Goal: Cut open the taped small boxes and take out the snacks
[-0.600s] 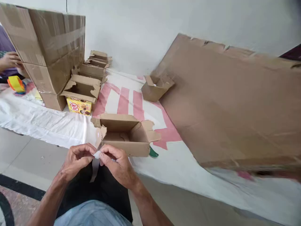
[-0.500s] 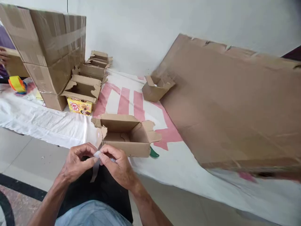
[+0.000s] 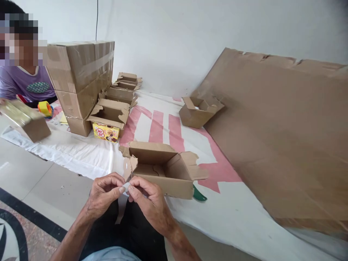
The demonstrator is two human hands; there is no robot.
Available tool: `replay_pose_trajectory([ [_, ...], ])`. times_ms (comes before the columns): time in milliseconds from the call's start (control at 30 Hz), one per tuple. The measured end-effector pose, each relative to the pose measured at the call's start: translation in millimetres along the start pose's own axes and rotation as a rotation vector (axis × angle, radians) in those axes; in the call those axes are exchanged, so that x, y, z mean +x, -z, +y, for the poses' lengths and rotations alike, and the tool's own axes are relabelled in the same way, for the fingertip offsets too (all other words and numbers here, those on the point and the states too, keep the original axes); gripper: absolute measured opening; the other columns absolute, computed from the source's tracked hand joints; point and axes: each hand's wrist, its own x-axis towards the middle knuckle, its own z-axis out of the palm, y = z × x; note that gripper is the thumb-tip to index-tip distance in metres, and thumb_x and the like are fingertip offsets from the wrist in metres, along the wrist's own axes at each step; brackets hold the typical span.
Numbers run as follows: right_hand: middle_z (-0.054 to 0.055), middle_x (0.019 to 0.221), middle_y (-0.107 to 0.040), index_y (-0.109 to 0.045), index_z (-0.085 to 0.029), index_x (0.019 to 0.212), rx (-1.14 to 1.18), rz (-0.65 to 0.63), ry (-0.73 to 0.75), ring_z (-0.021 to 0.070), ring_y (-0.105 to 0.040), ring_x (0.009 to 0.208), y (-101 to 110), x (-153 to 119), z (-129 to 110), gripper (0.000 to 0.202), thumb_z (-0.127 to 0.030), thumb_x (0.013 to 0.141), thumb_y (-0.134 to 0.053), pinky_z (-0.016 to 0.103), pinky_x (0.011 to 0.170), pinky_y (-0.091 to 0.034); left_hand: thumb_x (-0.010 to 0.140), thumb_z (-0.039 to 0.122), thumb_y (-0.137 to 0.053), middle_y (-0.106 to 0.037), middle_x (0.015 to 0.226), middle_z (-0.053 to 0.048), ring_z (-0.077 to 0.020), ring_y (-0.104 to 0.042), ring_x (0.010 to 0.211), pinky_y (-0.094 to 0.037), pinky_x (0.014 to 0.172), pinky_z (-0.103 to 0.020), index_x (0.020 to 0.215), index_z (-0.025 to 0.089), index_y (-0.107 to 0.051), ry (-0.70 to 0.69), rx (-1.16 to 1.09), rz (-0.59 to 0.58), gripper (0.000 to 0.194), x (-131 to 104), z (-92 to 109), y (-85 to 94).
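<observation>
Since the earlier frame, a taped carton (image 3: 27,121) is moving into view left of the box stack (image 3: 83,87), near a co-worker (image 3: 23,83) in purple; the left hand (image 3: 103,195) and right hand (image 3: 152,203) are pinching a small white piece (image 3: 126,187) between their fingers (image 3: 116,193); this is sitting by the near-left corner of an open carton (image 3: 168,187), itself resting on the cloth-covered surface (image 3: 217,214).

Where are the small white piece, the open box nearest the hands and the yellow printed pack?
Small white piece (image 3: 126,186): head view, its exposed middle.
Nearest open box (image 3: 176,187): head view, near side wall.
Yellow printed pack (image 3: 105,132): head view, printed front.
</observation>
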Motion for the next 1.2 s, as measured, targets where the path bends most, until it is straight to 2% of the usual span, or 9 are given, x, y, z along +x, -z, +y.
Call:
replay_pose_trajectory([
  [300,-0.001,0.070,-0.064,-0.070,-0.021,0.084,-0.002,0.005,0.008,0.0142,-0.060,0.065,-0.2,2.4,-1.2,0.035,-0.045,0.108,-0.062,0.023,0.063,-0.049,0.093,0.045,-0.091,-0.070,0.089,-0.005,-0.0162,-0.064,0.082,-0.050,0.079,-0.029,0.084,0.019,-0.084,0.027,-0.071,-0.013,0.028,-1.2,0.9,-2.8],
  [733,-0.001,0.072,-0.061,-0.067,-0.022,0.084,-0.030,-0.024,0.018,0.0148,-0.059,0.066,0.8,6.0,-1.5,0.035,-0.045,0.108,-0.059,0.023,0.064,-0.049,0.099,0.048,-0.083,-0.073,0.090,-0.008,-0.0190,-0.066,0.083,-0.051,0.081,-0.033,0.086,0.019,-0.084,-0.051,0.115,-0.046,0.031,-0.6,11.7,4.1],
  [800,-0.001,0.073,-0.062,-0.067,-0.022,0.084,-0.038,-0.036,0.031,0.0147,-0.060,0.067,1.2,6.2,-3.0,0.035,-0.045,0.109,-0.059,0.024,0.064,-0.048,0.100,0.048,-0.082,-0.075,0.092,-0.009,-0.0210,-0.069,0.085,-0.053,0.081,-0.034,0.086,0.020,-0.083,-0.092,0.203,-0.037,0.031,2.8,24.0,18.2],
  [867,-0.001,0.074,-0.062,-0.067,-0.022,0.084,-0.052,-0.034,0.054,0.0145,-0.060,0.068,1.9,6.0,-4.4,0.035,-0.044,0.110,-0.058,0.024,0.064,-0.048,0.099,0.046,-0.081,-0.078,0.097,-0.010,-0.0248,-0.073,0.093,-0.056,0.086,-0.037,0.085,0.022,-0.081,-0.175,0.361,0.051,0.028,12.3,45.1,44.4],
  [967,0.000,0.077,-0.063,-0.068,-0.022,0.085,-0.058,-0.027,0.079,0.0150,-0.062,0.069,2.5,6.0,-5.6,0.035,-0.043,0.111,-0.058,0.025,0.066,-0.049,0.093,0.041,-0.081,-0.083,0.110,-0.008,-0.0306,-0.074,0.118,-0.053,0.112,-0.045,0.086,0.025,-0.077,-0.311,0.730,0.380,0.018,38.5,81.4,97.4],
  [1033,0.000,0.078,-0.063,-0.069,-0.022,0.086,-0.052,-0.028,0.082,0.0156,-0.063,0.069,2.1,6.5,-5.5,0.035,-0.043,0.112,-0.058,0.026,0.067,-0.051,0.089,0.037,-0.077,-0.083,0.117,-0.006,-0.0297,-0.073,0.120,-0.050,0.118,-0.047,0.085,0.024,-0.073,-0.255,0.925,0.572,0.014,58.2,96.1,129.4],
  [1100,0.001,0.079,-0.064,-0.069,-0.023,0.087,-0.048,-0.030,0.089,0.0159,-0.063,0.069,1.4,7.3,-5.0,0.035,-0.044,0.112,-0.058,0.026,0.067,-0.052,0.086,0.035,-0.074,-0.084,0.110,-0.007,-0.0281,-0.074,0.112,-0.053,0.112,-0.045,0.079,0.022,-0.070,-0.147,0.962,0.649,0.016,73.4,99.4,151.9],
  [1200,0.000,0.079,-0.065,-0.069,-0.023,0.086,-0.063,-0.033,0.111,0.0157,-0.062,0.068,1.2,8.4,-3.4,0.035,-0.042,0.113,-0.057,0.026,0.066,-0.051,0.081,0.041,-0.077,-0.081,0.093,-0.008,-0.0263,-0.073,0.096,-0.059,0.091,-0.038,0.074,0.020,-0.071,-0.050,0.907,0.613,0.023,85.7,96.9,173.8],
])
